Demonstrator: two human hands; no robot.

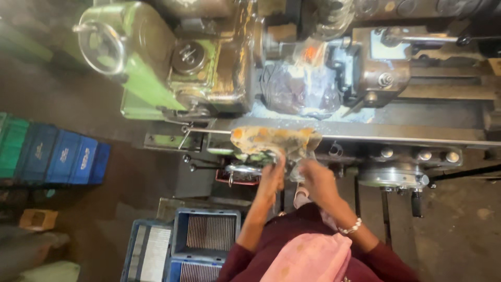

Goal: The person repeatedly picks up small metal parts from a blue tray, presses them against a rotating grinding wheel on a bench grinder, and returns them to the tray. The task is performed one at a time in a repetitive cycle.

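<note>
**A:** so what are the hands doing in this one?

**B:** From where I'm watching, both are up at the middle of the frame, working on a stained orange-yellow rag that's draped over the front edge of the lathe. The left hand has its grip curled, fingers pressed up into the underside of the rag. The right hand is just beside it, fingers also bent and closed on the rag's lower right edge, white bead bracelet on that wrist.

**A:** is either one actually pinching it?

**B:** Looks like it, though it's blurry, so I can't tell how tight.

**A:** what else is around?

**B:** A small handwheel touching or just left of the left hand, a crumpled plastic bag on the machine above the rag, and blue crates on the floor at lower left of the frame.
</note>
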